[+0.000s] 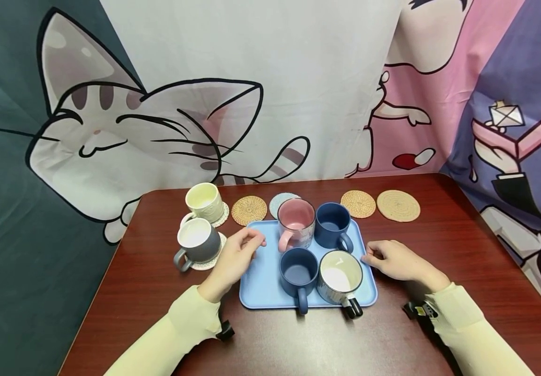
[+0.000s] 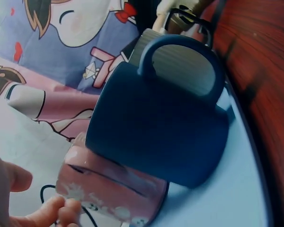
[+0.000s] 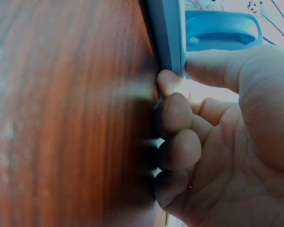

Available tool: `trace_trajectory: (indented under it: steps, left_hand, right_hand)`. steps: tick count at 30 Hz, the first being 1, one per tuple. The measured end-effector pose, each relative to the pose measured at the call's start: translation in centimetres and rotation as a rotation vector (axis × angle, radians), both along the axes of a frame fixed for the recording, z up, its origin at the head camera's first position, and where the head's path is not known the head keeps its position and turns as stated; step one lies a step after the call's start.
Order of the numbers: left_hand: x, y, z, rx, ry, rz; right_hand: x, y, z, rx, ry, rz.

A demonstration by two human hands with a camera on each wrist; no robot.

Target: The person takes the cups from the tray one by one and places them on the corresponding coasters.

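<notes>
- Background: printed cartoon cloth (image 1: 327, 78) behind a red-brown wood-grain table (image 1: 308, 344).
- Right hand (image 1: 395, 259): thumb and forefinger pinch the right edge of the light-blue rectangular tray (image 1: 261, 282); other fingers curled.
- Left hand (image 1: 236, 257): over the tray's left edge, fingers loosely bent, thumb apart from them, nothing held.
- On tray: pink patterned mug (image 1: 296, 225) by the far edge, near its middle; dark-blue matte mug (image 1: 331, 230) at the far right corner; second dark-blue mug (image 1: 298, 274) by the near edge, its handle overhanging; white-lined mug with black-tipped handle (image 1: 340, 277) at the near right corner. Tray's left side bare.
- Beyond tray's left edge: grey mug with white interior (image 1: 200, 245) and pale-yellow mug (image 1: 206, 202), each on a pale round coaster.
- Along table's far edge: three round tan woven coasters (image 1: 249, 210) and a light-blue round coaster (image 1: 277, 201), partly hidden by the pink mug.
- Step, judged: tray steadied mid-way through moving mugs between tray and coasters.
- Next move probably calls for the left hand to pinch a mug handle, pink one nearest, while the right keeps the tray level.
</notes>
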State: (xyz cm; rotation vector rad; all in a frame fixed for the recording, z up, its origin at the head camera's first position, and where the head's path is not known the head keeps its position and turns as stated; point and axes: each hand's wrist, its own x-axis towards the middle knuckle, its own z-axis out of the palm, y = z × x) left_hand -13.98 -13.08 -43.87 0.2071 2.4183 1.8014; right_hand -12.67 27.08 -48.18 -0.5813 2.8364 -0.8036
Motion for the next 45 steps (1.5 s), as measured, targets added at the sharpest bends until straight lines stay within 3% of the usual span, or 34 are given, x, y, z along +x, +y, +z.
trace_trajectory:
  steps: [6, 15, 30, 45]
  left_hand:
    - [-0.8, 1.7, -0.2, -0.038, -0.073, -0.08]
    - [-1.2, 3.6, -0.5, 0.073, -0.161, -0.214]
    - [-0.9, 4.4, -0.5, 0.151, -0.156, -0.144]
    - [-1.5, 3.5, -0.4, 0.07, -0.128, -0.101]
  right_hand:
    - [-0.1, 0.0, 0.0, 0.006, 0.003, -0.006]
    - [0.2, 0.0, 0.2, 0.003, 0.032, 0.007]
    - [0.3, 0.0, 0.1, 0.008, 0.04, 0.005]
    - [0.2, 0.0, -0.1, 0.008, 0.043, 0.001]
